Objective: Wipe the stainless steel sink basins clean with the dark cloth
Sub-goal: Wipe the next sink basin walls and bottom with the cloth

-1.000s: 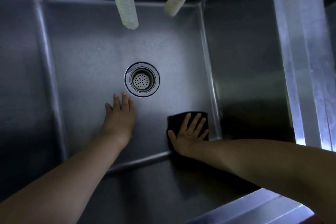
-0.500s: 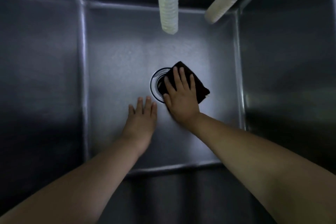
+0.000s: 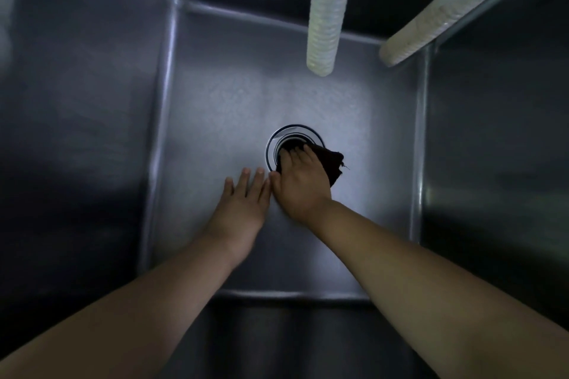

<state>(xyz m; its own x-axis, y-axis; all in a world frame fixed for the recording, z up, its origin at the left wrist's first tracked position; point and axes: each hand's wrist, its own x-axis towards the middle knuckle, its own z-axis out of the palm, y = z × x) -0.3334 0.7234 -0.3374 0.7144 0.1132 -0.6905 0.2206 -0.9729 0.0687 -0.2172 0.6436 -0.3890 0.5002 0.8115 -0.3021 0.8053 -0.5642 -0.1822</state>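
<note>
So the dark cloth [image 3: 331,164] is sitting right on the drain [image 3: 278,140], bunched over its near-right half with one frayed corner poking out to the right of it. The right hand [image 3: 300,183] is on top, pressing it down into the drain opening; the fingertips look curled a bit over the inner lip, though with the cloth under the palm I can't really tell if it's a proper grip or just a flat push. My guess is they're working the ring and recess of the drain, since that's where gunk collects and you need the cloth wadded to get into it.

The left hand [image 3: 243,204] is flat on the basin floor [image 3: 215,108] just to the near-left of the drain, fingers straight and holding nothing, its fingertips almost touching the right thumb. Looks like a brace for leaning into such a deep sink.

As for what's in the basin: just the hands and the cloth. The strainer is hidden under the cloth. Two pale ribbed hoses hang in above the far side of the drain, one straight [image 3: 328,9] and one angled from the far right [image 3: 455,6], both ending well clear of the floor. No water coming out that I can see.
</note>
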